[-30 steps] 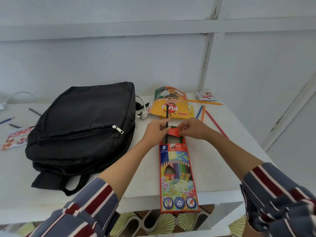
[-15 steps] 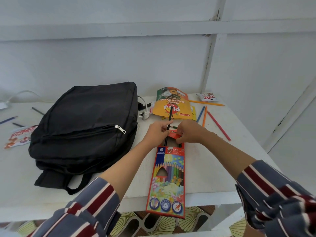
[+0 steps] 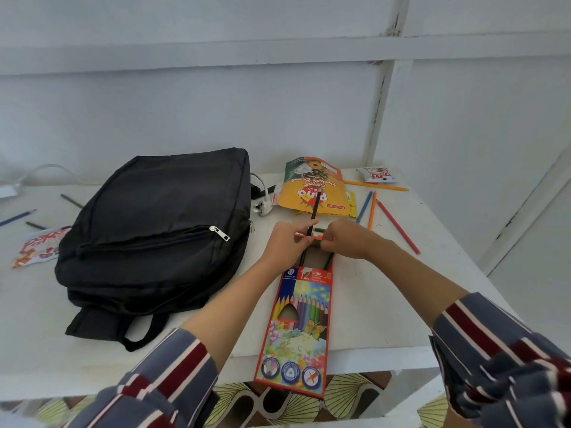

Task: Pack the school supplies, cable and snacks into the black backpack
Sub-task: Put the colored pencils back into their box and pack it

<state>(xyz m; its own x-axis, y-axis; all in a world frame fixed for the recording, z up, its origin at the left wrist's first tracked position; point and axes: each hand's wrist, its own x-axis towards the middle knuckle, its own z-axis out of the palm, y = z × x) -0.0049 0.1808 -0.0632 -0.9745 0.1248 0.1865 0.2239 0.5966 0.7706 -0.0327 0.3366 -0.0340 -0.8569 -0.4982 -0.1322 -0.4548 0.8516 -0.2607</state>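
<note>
at mouth of pencil box [image 3: 296, 329]: left hand [image 3: 285, 242] pinches black pencil [image 3: 313, 208], right hand [image 3: 346, 239] pinches flap [image 3: 316, 240]. box overhangs table [image 3: 377, 304] edge (push could tip it off). forced pencil may snag, tear flap. black backpack [image 3: 154, 227] lies zipped, just left.

Both arms reach forward and converge, with the forearms bare and the striped sleeves [image 3: 173, 375] bunched near the elbows. The left hand [image 3: 285, 242] lies palm inward, and its fingertips pinch a black pencil [image 3: 314, 208]. The right hand [image 3: 350, 239] faces it knuckles up, its fingers curled and pinching a red box flap [image 3: 316, 239]. The fingertips of the two hands nearly meet.
</note>
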